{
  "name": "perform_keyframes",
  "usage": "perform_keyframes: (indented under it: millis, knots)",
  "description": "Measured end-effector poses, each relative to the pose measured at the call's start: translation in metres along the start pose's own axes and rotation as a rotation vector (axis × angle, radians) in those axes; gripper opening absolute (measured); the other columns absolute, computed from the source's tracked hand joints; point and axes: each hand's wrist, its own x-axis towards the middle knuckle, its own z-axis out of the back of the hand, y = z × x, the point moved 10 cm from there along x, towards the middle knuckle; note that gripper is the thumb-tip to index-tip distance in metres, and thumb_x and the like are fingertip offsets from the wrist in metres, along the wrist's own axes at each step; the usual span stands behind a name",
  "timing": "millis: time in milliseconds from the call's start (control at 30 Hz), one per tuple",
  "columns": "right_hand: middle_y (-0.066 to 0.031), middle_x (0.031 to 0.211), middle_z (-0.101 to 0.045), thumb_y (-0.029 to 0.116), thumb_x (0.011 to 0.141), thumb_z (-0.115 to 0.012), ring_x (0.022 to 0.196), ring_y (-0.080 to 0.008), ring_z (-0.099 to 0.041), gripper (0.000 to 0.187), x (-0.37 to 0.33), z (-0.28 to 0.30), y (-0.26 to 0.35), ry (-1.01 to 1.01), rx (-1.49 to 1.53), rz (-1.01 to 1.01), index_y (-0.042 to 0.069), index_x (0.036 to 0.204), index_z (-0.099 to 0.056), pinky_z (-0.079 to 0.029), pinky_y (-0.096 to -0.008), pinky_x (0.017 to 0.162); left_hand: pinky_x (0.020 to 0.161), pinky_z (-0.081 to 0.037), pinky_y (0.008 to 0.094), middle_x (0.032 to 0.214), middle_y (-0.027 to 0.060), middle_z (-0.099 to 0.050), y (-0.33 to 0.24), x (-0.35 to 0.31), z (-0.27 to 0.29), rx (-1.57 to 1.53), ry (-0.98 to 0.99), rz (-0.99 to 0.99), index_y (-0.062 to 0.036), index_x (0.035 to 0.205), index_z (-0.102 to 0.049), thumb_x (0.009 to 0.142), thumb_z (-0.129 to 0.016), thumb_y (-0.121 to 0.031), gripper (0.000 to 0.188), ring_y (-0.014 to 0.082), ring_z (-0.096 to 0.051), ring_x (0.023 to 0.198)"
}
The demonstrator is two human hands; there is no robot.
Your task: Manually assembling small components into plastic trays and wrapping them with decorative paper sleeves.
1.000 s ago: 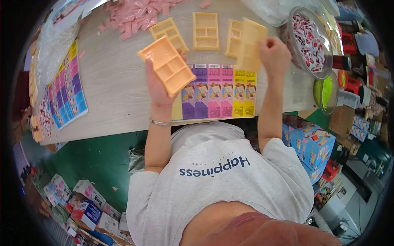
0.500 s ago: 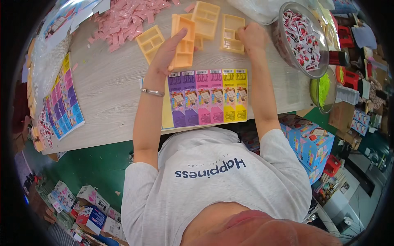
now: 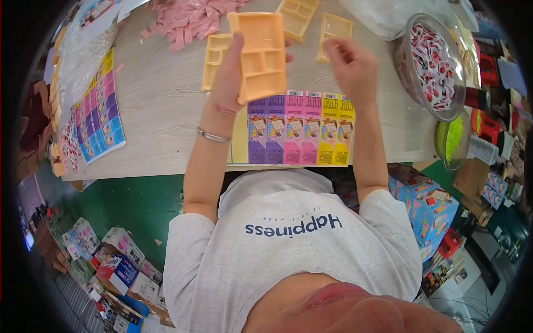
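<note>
Our left hand (image 3: 226, 80) has thumb and fingers pinching opposite sides of a pale orange tray (image 3: 262, 41), raised just beyond the printed sheet (image 3: 300, 129) with its compartments facing us. Gripping by the sides seems meant to leave those compartments uncovered. Our right hand (image 3: 356, 69) has its fingers loosely curled beside another tray (image 3: 336, 28), beyond the sheet's right half; we cannot tell whether they pinch or touch it.

Two more trays, one (image 3: 215, 60) beyond the sheet's left end and one (image 3: 298, 19) straight beyond it, lie presumably within easy reach. Pink packets (image 3: 189, 22) are heaped farther, leftward of the sheet.

The table (image 3: 161, 127) ends just on our side of the sheet, leaving scant margin there. There is wider room to its left; to its right, a packet-filled bowl (image 3: 436, 69) bounds the space.
</note>
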Motion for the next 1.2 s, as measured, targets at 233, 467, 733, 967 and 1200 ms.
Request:
perform_keyframes:
  millis: [233,467,733,967,1200]
  knots:
    - [-0.0027,0.076,-0.072,0.010,0.088,-0.076,0.064,-0.0054,-0.063,0.013,-0.045,-0.025,0.014,0.014,0.305,-0.047,0.000,0.096,-0.075,-0.048,-0.0248,0.053,0.097,-0.056,0.0395,0.138,0.0151,-0.055,0.051,-0.015,-0.011,0.104,-0.092,-0.033,-0.0020,0.148,-0.038,0.106,-0.037,-0.053,0.066,0.0256,-0.062,0.119]
    - [-0.0064,0.069,-0.066,0.005,0.084,-0.075,0.058,-0.0190,-0.065,0.003,-0.059,-0.004,0.039,-0.207,-0.106,0.205,0.004,0.086,-0.073,-0.050,-0.0298,0.053,0.089,-0.059,0.0347,0.124,0.0081,-0.062,0.069,-0.014,-0.004,-0.026,-0.191,-0.041,-0.0042,0.138,-0.048,0.105,-0.054,-0.034,0.045,0.0192,-0.066,0.109]
    - [-0.0041,0.069,-0.063,0.007,0.089,-0.071,0.060,-0.0146,-0.062,0.003,-0.057,0.044,0.011,-0.467,0.069,0.127,0.006,0.087,-0.070,-0.049,-0.0297,0.055,0.102,-0.053,0.0428,0.136,0.0133,-0.056,0.059,0.003,-0.028,0.189,-0.052,-0.131,-0.0031,0.146,-0.039,0.102,-0.057,-0.034,0.058,0.0271,-0.059,0.125]
    - [-0.0087,0.074,-0.072,0.023,0.090,-0.068,0.064,-0.0257,-0.070,0.016,-0.041,0.120,-0.104,-0.283,-0.577,-0.268,0.008,0.085,-0.072,-0.054,-0.0380,0.063,0.089,-0.053,0.0412,0.123,0.0100,-0.063,-0.081,0.152,-0.093,0.409,0.143,-0.215,-0.0044,0.132,-0.056,0.094,-0.067,-0.032,0.048,0.0242,-0.060,0.112]
    - [-0.0107,0.079,-0.073,0.030,0.088,-0.066,0.073,-0.0337,-0.071,0.021,0.004,0.086,-0.133,-0.237,-0.689,-0.278,0.011,0.084,-0.074,-0.055,-0.0460,0.066,0.074,-0.056,0.0366,0.105,0.0095,-0.072,-0.183,0.312,-0.073,1.105,-0.119,-0.786,-0.0002,0.118,-0.068,0.092,-0.068,-0.029,0.038,0.0220,-0.071,0.092]
